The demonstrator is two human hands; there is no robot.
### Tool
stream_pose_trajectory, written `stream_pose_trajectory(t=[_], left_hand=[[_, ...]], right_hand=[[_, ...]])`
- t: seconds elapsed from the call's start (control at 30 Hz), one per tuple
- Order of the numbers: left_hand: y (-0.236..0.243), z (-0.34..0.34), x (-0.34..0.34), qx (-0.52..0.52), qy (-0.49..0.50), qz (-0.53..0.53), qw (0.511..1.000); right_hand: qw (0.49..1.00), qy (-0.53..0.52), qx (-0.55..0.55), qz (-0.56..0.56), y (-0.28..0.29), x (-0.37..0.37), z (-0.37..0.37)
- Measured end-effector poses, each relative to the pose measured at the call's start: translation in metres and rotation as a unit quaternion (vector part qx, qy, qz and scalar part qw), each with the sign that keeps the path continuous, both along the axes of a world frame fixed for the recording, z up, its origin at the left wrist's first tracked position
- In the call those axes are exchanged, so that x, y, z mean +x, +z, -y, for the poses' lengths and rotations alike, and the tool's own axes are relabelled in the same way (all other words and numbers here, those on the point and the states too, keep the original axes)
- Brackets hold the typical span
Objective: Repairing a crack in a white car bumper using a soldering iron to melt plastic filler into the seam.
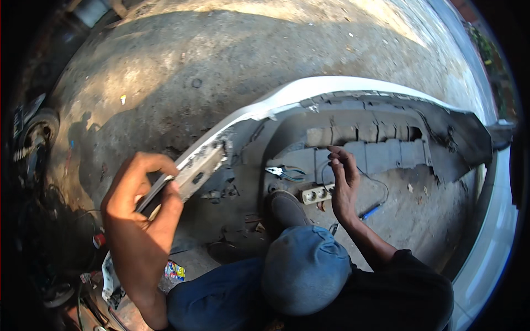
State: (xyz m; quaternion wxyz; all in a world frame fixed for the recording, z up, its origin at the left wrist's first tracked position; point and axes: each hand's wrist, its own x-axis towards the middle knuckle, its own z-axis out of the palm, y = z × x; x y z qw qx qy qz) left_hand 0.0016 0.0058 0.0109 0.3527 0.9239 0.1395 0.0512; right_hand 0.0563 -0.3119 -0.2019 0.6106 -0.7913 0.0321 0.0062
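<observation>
A white car bumper [309, 88] lies on the ground with its dark inner side toward me, curving from the lower left to the far right. My left hand [144, 201] grips its left edge strip, thumb on the inner face and fingers over the outer rim. My right hand [344, 185] is raised over the bumper's inside, thumb and fingers brought together. A thin dark line shows by those fingertips; whether they hold it is too fine to tell. Left of that hand lie pliers [290, 173] with dark and blue handles.
Below the pliers is a white power strip [316, 195]. A blue-handled tool with a cord [371, 212] lies to its right. My shoe [287, 208] stands inside the bumper's curve. A colourful wrapper [175, 271] lies lower left, and dark machine parts [38, 132] line the left side.
</observation>
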Motion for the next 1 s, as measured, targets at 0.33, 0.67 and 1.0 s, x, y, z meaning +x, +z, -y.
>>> stream_pose_trajectory(t=[0.33, 0.67, 1.0], left_hand=[[-0.015, 0.002, 0.004, 0.045, 0.025, -0.050, 0.997], [0.004, -0.001, -0.007, -0.015, 0.033, -0.002, 0.999], [0.000, -0.005, -0.009, -0.093, 0.036, 0.022, 0.995]], right_hand=[[0.858, -0.251, -0.377, -0.242, -0.157, -0.183, 0.277], [0.885, -0.208, -0.235, -0.343, -0.256, -0.145, 0.371], [0.903, -0.255, 0.213, -0.271, -0.104, -0.053, 0.239]])
